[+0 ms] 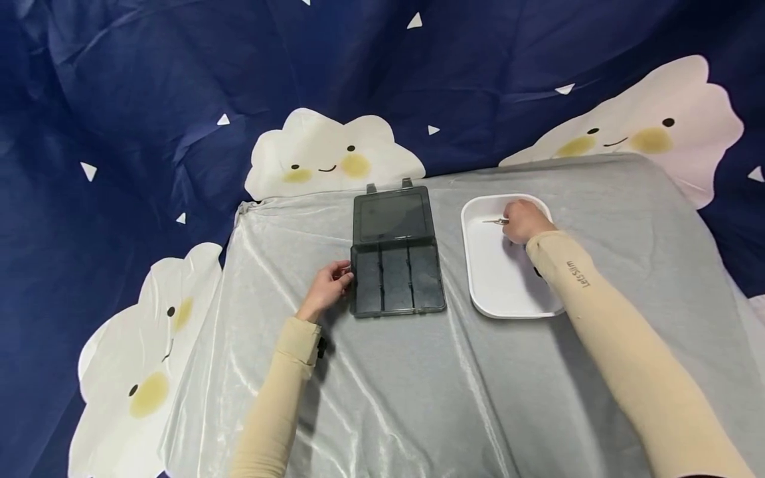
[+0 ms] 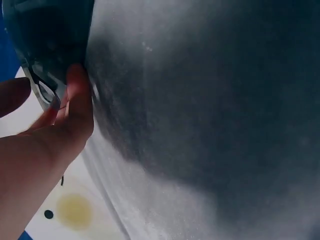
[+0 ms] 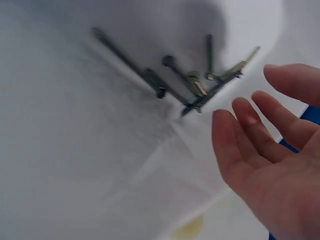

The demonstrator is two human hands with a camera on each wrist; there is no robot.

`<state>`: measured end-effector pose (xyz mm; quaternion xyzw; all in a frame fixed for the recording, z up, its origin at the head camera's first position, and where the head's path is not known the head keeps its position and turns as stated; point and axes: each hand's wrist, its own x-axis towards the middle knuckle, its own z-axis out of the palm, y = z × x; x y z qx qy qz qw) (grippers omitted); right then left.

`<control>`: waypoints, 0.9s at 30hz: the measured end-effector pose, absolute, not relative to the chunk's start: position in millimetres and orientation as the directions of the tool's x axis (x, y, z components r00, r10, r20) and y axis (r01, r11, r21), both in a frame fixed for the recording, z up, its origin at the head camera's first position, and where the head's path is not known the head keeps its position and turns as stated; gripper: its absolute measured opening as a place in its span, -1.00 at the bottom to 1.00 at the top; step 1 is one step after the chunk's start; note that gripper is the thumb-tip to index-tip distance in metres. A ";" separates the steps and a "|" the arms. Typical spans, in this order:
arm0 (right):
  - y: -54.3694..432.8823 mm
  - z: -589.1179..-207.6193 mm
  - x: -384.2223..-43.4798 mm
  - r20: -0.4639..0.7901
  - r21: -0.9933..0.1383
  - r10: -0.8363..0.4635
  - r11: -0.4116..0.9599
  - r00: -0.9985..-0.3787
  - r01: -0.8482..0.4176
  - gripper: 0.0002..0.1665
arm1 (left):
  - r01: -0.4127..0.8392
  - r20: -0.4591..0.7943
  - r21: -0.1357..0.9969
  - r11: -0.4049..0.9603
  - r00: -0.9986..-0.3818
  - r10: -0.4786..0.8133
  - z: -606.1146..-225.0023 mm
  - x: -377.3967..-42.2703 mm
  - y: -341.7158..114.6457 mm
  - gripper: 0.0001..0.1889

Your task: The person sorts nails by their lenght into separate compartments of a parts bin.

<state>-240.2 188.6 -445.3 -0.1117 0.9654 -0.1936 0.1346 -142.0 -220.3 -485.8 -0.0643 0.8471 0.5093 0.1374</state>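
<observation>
A dark, see-through compartment box (image 1: 397, 277) lies on the cloth with its lid (image 1: 393, 217) folded back. My left hand (image 1: 331, 284) is at the box's left side; in the left wrist view its fingertips (image 2: 78, 80) touch the box's edge, while the thumb stands apart. Inside the white tray (image 1: 508, 313), my right hand (image 1: 526, 222) reaches toward the far end. Several screws (image 3: 173, 66) of differing length and colour lie just beyond its loosely bent fingers in the right wrist view, with nothing between fingers and thumb. From the head view the hand covers most of them.
Grey, wrinkled cloth (image 1: 382, 385) covers the table under the box and tray. A dark blue curtain (image 1: 478, 60) with white clouds hangs behind and at the left. A narrow strip of cloth lies between box and tray.
</observation>
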 end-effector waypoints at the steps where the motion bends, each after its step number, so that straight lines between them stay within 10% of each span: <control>1: 189.0 -448.2 -241.0 -0.213 -0.399 -0.266 0.902 -0.940 -0.164 -0.64 | -0.242 -0.296 0.843 0.481 -0.955 0.039 -485.6 -141.5 -219.8 -0.58; 27: 189.3 -476.7 -245.2 -0.230 -0.335 -0.238 0.930 -0.944 -0.153 -0.80 | -0.250 -0.288 0.864 0.437 -0.957 0.023 -494.9 -137.2 -219.9 -0.50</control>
